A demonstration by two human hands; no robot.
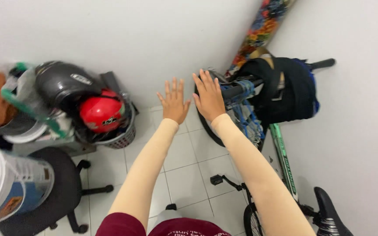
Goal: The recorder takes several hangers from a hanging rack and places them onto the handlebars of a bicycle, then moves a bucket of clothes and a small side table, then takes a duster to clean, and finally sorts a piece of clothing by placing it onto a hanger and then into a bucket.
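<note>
As both arms stretch out: reaching toward the bicycle.
Left hand (174, 103): fingers spread, empty.
Right hand (208, 97): fingers splayed, over front wheel (207, 126).
Next: needs a firm grasp, I judge.

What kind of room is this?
Probably a storage corner in a home. A bicycle leans against the white wall, two helmets, one dark and one red, sit piled in a basket, and an office chair stands on the tiled floor.

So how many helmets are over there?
2: a dark helmet on top of the pile at left, and a red helmet in the basket beside it. Others may be hidden.
</note>
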